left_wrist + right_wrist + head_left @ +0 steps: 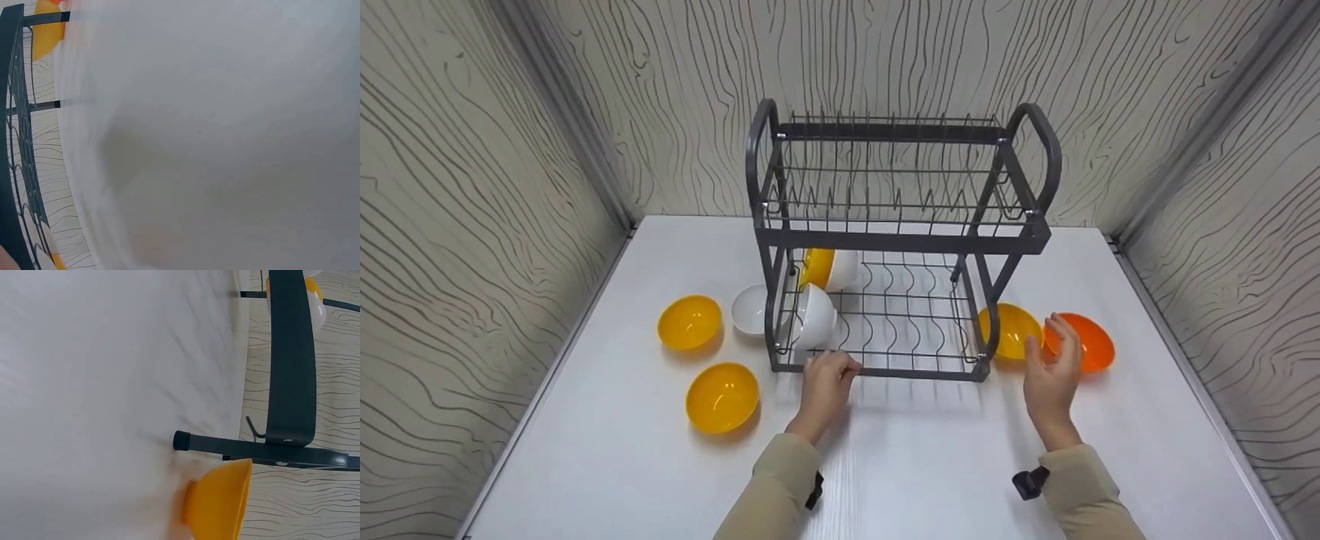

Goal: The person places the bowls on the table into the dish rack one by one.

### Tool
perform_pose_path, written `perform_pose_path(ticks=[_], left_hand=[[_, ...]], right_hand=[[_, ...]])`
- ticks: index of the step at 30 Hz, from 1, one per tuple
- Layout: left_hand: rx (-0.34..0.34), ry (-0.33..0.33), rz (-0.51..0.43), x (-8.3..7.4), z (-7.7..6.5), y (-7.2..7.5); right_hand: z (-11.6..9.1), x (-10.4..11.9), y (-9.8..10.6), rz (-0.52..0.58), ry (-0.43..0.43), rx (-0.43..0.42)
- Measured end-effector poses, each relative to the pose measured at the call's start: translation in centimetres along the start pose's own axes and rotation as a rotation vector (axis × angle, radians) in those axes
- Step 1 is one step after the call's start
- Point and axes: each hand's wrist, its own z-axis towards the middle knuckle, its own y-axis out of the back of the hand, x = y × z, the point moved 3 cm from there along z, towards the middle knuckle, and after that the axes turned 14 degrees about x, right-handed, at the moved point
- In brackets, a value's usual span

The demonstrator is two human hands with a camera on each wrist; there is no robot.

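A two-tier dark dish rack (919, 373) stands on the white table. My left hand (826, 379) grips the front rail of its lower tier with curled fingers, beside a white bowl (817, 319) tilted on its side in the rack. Behind that bowl, a yellow bowl (816, 266) and another white one lean at the rack's left end. My right hand (1051, 382) is raised with parted fingers and holds nothing. It overlaps an orange bowl (1095, 345) in the head view, and a yellow bowl (1011, 330) stands just left of it, by the rack's right leg.
Left of the rack, two yellow bowls (690, 322) and a white bowl (748, 309) stand upright on the table (607, 420). The upper tier (904, 241) has wire dividers and two side handles. Patterned walls (870, 60) close in the back and sides.
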Motion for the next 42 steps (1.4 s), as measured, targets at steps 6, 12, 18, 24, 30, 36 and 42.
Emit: perform_pose_path(ticks=[6,12,18,24,30,36,42], left_hand=[[0.016,0.016,-0.005,0.2,0.1,0.1],[0.048,0.024,-0.011,0.1,0.2,0.1],[0.059,0.038,-0.016,0.0,0.2,0.2],[0.062,0.035,-0.011,0.0,0.2,0.2],[0.054,0.030,-0.015,-0.1,0.1,0.1],[0.076,0.055,-0.021,-0.1,0.1,0.1],[0.069,0.046,-0.024,-0.1,0.1,0.1]], right_hand=[[0.8,-2.3,-0.8,-0.069,-0.066,0.079],[1.3,-4.8,-1.4,-0.156,-0.124,0.192],[1.8,-6.0,-1.9,-0.268,-0.054,0.275],[2.3,-7.0,-2.7,-0.415,-0.050,0.409],[2.6,-7.8,-3.4,-0.452,-0.130,0.546],[2.4,-8.3,-3.8,-0.542,-0.083,0.559],[2.1,-8.2,-4.0,-0.608,-0.050,0.561]])
